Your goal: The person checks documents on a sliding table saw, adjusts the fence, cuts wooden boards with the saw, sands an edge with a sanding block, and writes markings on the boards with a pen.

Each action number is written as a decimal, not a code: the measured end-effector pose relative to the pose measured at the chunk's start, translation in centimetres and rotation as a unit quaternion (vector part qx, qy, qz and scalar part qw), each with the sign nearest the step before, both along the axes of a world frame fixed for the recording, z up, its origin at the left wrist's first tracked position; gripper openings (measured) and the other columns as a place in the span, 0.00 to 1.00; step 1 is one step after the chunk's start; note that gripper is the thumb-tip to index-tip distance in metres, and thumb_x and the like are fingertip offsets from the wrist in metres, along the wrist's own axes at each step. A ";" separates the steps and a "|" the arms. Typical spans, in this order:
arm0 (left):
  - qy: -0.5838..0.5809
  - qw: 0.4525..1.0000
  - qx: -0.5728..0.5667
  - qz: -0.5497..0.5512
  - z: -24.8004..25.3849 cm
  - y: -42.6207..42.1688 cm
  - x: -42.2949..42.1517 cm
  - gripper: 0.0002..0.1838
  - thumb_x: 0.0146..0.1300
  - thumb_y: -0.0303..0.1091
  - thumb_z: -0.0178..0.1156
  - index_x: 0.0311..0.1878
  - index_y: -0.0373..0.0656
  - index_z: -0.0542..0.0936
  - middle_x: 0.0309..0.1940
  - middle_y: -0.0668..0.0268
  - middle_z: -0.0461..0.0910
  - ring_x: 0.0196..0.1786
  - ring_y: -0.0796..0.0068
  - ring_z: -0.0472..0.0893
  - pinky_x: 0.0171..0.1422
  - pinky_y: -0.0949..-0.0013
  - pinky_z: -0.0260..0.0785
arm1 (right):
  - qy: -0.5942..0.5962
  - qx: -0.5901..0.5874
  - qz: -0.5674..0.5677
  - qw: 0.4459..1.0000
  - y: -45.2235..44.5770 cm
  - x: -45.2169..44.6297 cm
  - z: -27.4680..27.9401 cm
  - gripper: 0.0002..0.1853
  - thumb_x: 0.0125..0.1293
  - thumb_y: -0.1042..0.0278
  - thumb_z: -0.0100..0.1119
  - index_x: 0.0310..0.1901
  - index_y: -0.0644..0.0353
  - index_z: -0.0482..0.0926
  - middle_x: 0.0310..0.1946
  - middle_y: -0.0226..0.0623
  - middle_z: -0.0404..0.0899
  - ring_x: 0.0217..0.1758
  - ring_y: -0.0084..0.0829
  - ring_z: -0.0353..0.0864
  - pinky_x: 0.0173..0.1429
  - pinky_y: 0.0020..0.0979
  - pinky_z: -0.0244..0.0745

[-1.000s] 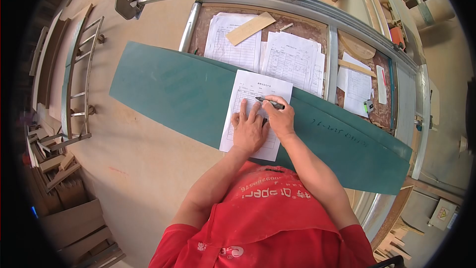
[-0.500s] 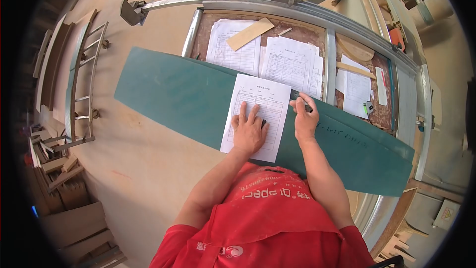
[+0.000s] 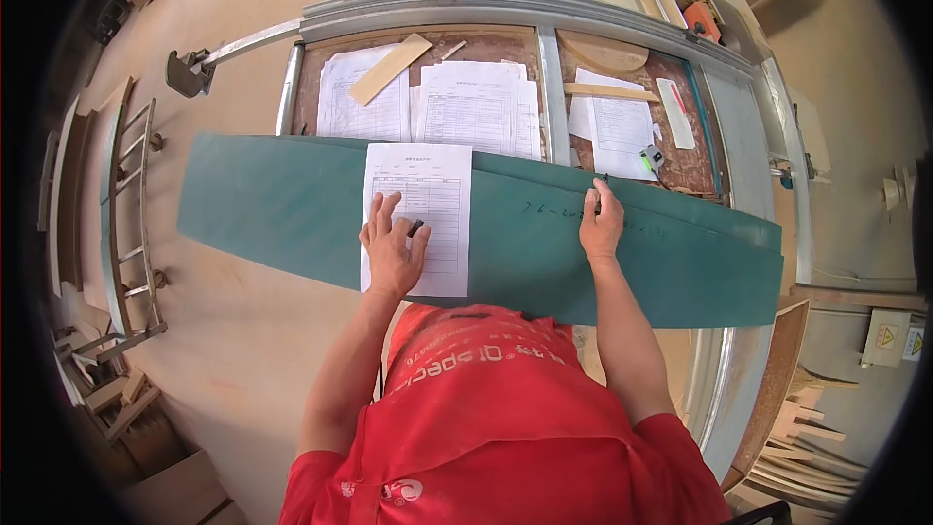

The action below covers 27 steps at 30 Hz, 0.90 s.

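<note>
My left hand (image 3: 391,258) rests over a printed form (image 3: 442,262), fingers spread, with a small black marker cap (image 3: 416,228) held near the thumb. The form lies on a long green board (image 3: 292,204) with tapered ends. Farther right, the fingers of my right hand (image 3: 603,226) are closed round a black marker (image 3: 599,202), mostly hidden by them. That hand is at a line of dark handwriting (image 3: 549,209) on the board, covering part of it.
Beyond the board, a metal-framed table (image 3: 549,87) holds paper stacks (image 3: 476,102), a wooden strip (image 3: 391,68) and a tape measure (image 3: 651,157). A rail (image 3: 389,15) runs along its far side. A metal rack (image 3: 136,194) stands left; wood pieces (image 3: 797,428) lie lower right.
My view has shifted right. My right hand has moved right along the board, away from the form, to the handwriting. My left hand stays at the form, its fingers more lifted and curled.
</note>
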<state>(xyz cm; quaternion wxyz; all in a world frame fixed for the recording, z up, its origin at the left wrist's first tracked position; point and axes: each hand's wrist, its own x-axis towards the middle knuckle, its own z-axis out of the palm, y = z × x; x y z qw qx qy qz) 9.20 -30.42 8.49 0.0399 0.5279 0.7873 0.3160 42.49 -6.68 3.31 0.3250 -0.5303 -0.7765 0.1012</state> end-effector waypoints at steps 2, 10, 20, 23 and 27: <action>-0.029 0.997 0.046 0.060 0.2 -2.2 0.6 0.12 0.74 0.40 0.69 0.44 0.41 0.85 0.75 0.53 0.72 0.80 0.48 0.64 0.78 0.42 0.56 | 0.011 0.017 0.010 1.000 -0.1 0.1 -0.1 0.17 0.81 0.62 0.60 0.67 0.52 0.81 0.46 0.37 0.88 0.55 0.44 0.85 0.68 0.49 0.75; -0.586 0.706 0.036 0.396 0.7 -12.0 4.8 0.23 0.84 0.56 0.56 0.60 0.45 0.83 0.68 0.61 0.71 0.71 0.61 0.67 0.77 0.45 0.61 | 0.042 0.005 0.013 0.999 -0.5 0.5 0.6 0.17 0.78 0.65 0.64 0.65 0.53 0.82 0.47 0.36 0.89 0.55 0.44 0.85 0.69 0.49 0.74; -0.740 0.594 0.092 0.301 -2.9 -11.2 5.5 0.33 0.85 0.60 0.53 0.73 0.40 0.72 0.73 0.55 0.71 0.77 0.50 0.70 0.81 0.42 0.64 | 0.037 -0.046 -0.023 0.998 -3.4 2.1 0.5 0.17 0.78 0.61 0.63 0.63 0.57 0.84 0.47 0.40 0.90 0.53 0.45 0.86 0.67 0.48 0.76; -0.731 0.610 0.082 0.296 -3.5 -12.0 5.5 0.28 0.83 0.61 0.56 0.68 0.46 0.75 0.71 0.57 0.72 0.73 0.49 0.75 0.77 0.40 0.69 | 0.094 -0.082 -0.043 0.991 -3.6 2.0 1.3 0.17 0.79 0.57 0.64 0.61 0.58 0.85 0.40 0.40 0.90 0.43 0.39 0.87 0.57 0.42 0.80; -0.719 0.627 0.076 0.289 -2.9 -12.0 5.3 0.26 0.84 0.60 0.56 0.63 0.46 0.77 0.67 0.56 0.74 0.70 0.50 0.77 0.74 0.41 0.72 | 0.232 -0.233 -0.117 0.937 -2.4 -0.6 4.3 0.18 0.80 0.56 0.63 0.57 0.61 0.87 0.30 0.37 0.88 0.29 0.26 0.83 0.45 0.32 0.80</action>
